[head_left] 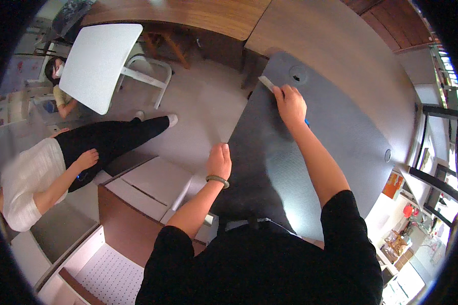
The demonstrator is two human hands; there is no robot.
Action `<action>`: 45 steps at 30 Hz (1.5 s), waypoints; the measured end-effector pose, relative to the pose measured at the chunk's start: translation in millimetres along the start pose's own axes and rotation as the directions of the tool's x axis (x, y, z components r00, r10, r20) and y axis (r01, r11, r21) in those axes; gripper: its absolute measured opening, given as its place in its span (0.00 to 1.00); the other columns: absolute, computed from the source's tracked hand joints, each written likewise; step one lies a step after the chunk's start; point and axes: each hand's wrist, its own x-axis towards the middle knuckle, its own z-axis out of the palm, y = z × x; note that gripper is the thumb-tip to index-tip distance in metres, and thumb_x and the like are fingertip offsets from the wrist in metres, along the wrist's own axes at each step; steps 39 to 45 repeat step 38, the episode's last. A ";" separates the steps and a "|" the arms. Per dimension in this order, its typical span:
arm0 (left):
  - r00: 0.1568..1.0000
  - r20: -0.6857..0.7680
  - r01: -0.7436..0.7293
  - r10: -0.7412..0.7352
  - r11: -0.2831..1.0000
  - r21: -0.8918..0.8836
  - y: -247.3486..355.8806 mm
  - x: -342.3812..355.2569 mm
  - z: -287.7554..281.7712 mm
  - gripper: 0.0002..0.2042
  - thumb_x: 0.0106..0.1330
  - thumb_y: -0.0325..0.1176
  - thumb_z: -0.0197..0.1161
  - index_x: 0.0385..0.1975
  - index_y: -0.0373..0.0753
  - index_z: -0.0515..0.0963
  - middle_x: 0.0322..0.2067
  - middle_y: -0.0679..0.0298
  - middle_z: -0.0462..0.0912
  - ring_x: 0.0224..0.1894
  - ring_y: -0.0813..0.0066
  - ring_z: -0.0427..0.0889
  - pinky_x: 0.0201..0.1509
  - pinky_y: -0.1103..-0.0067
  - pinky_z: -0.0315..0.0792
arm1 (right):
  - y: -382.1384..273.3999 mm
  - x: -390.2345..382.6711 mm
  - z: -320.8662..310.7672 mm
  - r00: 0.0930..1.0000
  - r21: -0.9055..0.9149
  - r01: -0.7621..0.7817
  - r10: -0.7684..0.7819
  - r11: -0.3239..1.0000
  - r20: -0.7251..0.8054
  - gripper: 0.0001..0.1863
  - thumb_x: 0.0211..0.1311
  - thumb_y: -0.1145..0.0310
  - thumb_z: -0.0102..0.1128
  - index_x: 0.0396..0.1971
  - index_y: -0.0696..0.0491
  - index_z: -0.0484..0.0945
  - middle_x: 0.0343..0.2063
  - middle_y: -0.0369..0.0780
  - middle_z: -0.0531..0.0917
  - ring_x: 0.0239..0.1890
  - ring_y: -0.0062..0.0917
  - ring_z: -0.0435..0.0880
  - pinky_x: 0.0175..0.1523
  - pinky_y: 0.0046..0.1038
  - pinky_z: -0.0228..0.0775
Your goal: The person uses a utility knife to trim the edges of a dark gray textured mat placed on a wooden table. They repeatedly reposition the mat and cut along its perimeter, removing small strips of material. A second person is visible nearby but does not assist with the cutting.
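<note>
A dark grey panel (336,127) with round holes lies in front of me across a wooden table. My right hand (290,104) rests on the panel's far part and grips a small pale flat tool (265,82) whose tip points toward the panel's far left corner. A bit of blue shows under that hand. My left hand (219,161), with a green bracelet on the wrist, holds the panel's left edge, fingers curled over it.
A wooden table (336,46) runs behind the panel. White drawer units (147,185) and a perforated white board (112,274) stand at lower left. One person sits on the floor at left (46,173); another crouches near a tilted white tabletop (99,63). Cluttered shelves fill the right.
</note>
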 end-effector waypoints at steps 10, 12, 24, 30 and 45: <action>0.999 -0.009 -0.034 0.034 0.999 0.010 -15.9 22.7 -18.4 0.15 0.73 0.42 0.43 0.39 0.38 0.73 0.38 0.54 0.77 0.41 0.48 0.77 0.43 0.58 0.71 | -23.5 70.5 30.0 0.993 -0.218 -0.097 0.080 0.971 -0.082 0.14 0.67 0.56 0.50 0.50 0.40 0.74 0.39 0.44 0.79 0.43 0.41 0.80 0.44 0.43 0.74; 1.000 0.000 -0.030 0.030 1.000 0.002 -29.3 33.6 -18.1 0.15 0.73 0.42 0.43 0.39 0.38 0.73 0.38 0.54 0.77 0.41 0.48 0.77 0.43 0.59 0.71 | -30.7 74.6 45.1 0.997 -0.253 -0.065 0.053 0.965 -0.051 0.17 0.67 0.60 0.49 0.55 0.35 0.73 0.40 0.43 0.77 0.44 0.40 0.80 0.44 0.42 0.75; 1.000 0.003 -0.005 0.005 0.999 0.048 2.5 16.7 -9.7 0.14 0.73 0.42 0.45 0.38 0.40 0.73 0.38 0.56 0.78 0.39 0.50 0.78 0.41 0.59 0.73 | 0.9 85.3 16.9 0.994 -0.355 0.104 -0.084 0.929 0.070 0.19 0.68 0.62 0.48 0.57 0.29 0.72 0.37 0.43 0.76 0.38 0.41 0.81 0.42 0.41 0.74; 0.999 -0.030 -0.039 0.041 0.997 0.061 -6.1 16.4 -5.2 0.13 0.73 0.43 0.44 0.39 0.41 0.72 0.38 0.58 0.78 0.39 0.52 0.79 0.39 0.59 0.73 | -2.3 79.2 23.1 0.985 -0.331 0.157 -0.124 0.930 0.119 0.18 0.68 0.61 0.47 0.56 0.29 0.73 0.36 0.42 0.75 0.37 0.41 0.81 0.40 0.41 0.74; 0.999 -0.018 -0.028 0.029 0.997 0.071 -24.5 23.2 -15.4 0.14 0.73 0.44 0.44 0.41 0.41 0.73 0.39 0.56 0.78 0.40 0.51 0.79 0.41 0.60 0.74 | -29.9 58.6 34.8 0.958 -0.346 0.236 -0.158 0.908 0.240 0.24 0.64 0.65 0.50 0.59 0.28 0.69 0.42 0.45 0.76 0.43 0.40 0.82 0.42 0.39 0.76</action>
